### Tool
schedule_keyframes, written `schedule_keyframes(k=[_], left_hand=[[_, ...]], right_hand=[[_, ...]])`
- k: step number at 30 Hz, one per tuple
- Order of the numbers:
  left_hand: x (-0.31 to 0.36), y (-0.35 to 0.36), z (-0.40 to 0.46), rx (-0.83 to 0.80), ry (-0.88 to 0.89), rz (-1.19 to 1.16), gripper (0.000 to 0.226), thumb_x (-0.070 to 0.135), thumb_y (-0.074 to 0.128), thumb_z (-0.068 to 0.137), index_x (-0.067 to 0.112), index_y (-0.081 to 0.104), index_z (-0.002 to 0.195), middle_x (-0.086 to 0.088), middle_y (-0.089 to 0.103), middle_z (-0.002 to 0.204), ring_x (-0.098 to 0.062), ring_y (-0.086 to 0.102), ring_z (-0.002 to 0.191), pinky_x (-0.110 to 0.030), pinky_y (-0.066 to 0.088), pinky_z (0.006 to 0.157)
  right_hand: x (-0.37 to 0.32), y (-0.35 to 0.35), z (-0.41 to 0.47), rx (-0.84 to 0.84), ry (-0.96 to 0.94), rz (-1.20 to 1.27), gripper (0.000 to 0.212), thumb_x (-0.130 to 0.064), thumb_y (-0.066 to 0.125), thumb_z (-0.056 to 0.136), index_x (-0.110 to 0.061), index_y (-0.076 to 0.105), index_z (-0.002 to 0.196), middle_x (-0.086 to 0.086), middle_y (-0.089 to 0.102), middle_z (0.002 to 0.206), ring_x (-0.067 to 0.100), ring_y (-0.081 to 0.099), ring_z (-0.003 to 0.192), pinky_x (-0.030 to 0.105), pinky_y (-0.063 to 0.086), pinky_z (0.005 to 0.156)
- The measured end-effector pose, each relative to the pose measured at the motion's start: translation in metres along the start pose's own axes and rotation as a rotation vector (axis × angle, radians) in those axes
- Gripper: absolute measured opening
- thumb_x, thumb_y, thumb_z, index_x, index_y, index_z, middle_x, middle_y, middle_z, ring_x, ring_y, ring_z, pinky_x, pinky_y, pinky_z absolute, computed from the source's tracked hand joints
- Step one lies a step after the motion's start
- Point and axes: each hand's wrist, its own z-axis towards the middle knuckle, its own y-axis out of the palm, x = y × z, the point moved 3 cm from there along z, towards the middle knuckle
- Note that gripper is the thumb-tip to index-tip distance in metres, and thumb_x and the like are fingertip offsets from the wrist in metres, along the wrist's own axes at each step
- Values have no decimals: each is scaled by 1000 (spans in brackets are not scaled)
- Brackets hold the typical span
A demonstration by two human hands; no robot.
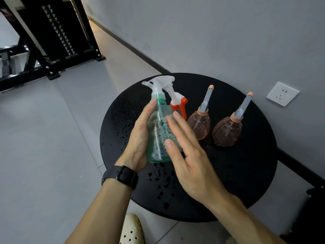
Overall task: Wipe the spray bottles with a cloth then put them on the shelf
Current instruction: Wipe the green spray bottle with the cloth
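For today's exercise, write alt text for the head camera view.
A left hand grips a green spray bottle while the right hand presses a teal cloth against it, above a wet round black table with two pink bottles.

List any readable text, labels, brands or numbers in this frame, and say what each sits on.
None can be read.
green spray bottle: no label shows.
two pink bottles: no print.
watch: dark, face not in view.
wall socket: only plug holes, no marking.

round black table (246,182) | two pink bottles (198,126) (upright) | water droplets (161,180)
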Motion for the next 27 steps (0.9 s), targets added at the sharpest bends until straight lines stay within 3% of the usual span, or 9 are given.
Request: schedule_keyframes(k=[3,6,8,10,12,14,19,23,27], left_hand=[[1,-7,2,55,11,-23,45,57,60,91,15,76,90,-14,68,95,-35,63,91,-48,52,93],[1,-10,3,74,25,-59,45,55,56,94,15,75,85,-7,70,81,-22,66,71,-36,57,73],[0,-11,5,69,33,-40,46,55,54,96,15,75,90,-5,71,82,-19,65,71,-34,54,73],[0,-13,6,76,39,-17,47,56,54,96,14,76,98,-7,73,91,-22,68,81,-40,55,84],[-3,-14,7,73,18,20,56,61,57,93,12,73,115,-12,73,112,-31,68,104,-49,49,102],[-5,-13,7,43,-14,59,64,64,57,91,11,68,126,-18,68,126,-36,64,118,-52,44,109],[-13,-7,8,30,-91,122,58,63,48,97,16,71,123,-12,72,115,-27,69,99,-41,52,87],[-14,0,6,-20,-114,173,54,61,45,98,20,72,121,-6,74,101,-21,71,87,-37,53,78],[-14,4,5,-26,-115,189,50,56,52,98,16,71,122,-7,73,104,-22,70,91,-39,54,81]], right_hand=[[-1,4,-7,-17,-16,-22,47,-29,40,103,-40,22,145,-24,13,159,-3,6,147,20,14,119],[-2,6,-11,-33,-15,-52,47,-29,40,103,-39,23,145,-25,12,158,-3,4,147,12,9,116],[-2,8,-11,-31,-14,-62,47,-28,40,103,-39,23,145,-23,13,159,-3,3,147,11,8,115],[-3,8,-10,-29,-15,-64,46,-28,40,103,-38,24,145,-22,14,159,-3,3,147,11,8,115],[-4,6,-5,-22,-6,-54,46,-28,40,103,-37,25,145,-21,15,159,-4,2,147,11,7,115],[-3,3,1,-2,7,-45,46,-29,39,103,-36,27,146,-20,16,159,-5,3,147,14,9,117],[1,-6,14,57,61,3,47,-32,39,102,-31,31,148,-19,20,159,-4,9,146,34,19,122],[3,-13,19,73,88,37,44,-26,42,104,-29,35,148,-20,23,157,-8,13,144,32,22,121],[5,-16,19,57,136,72,44,-24,44,103,-30,37,146,-22,25,156,-14,16,140,24,24,119]])
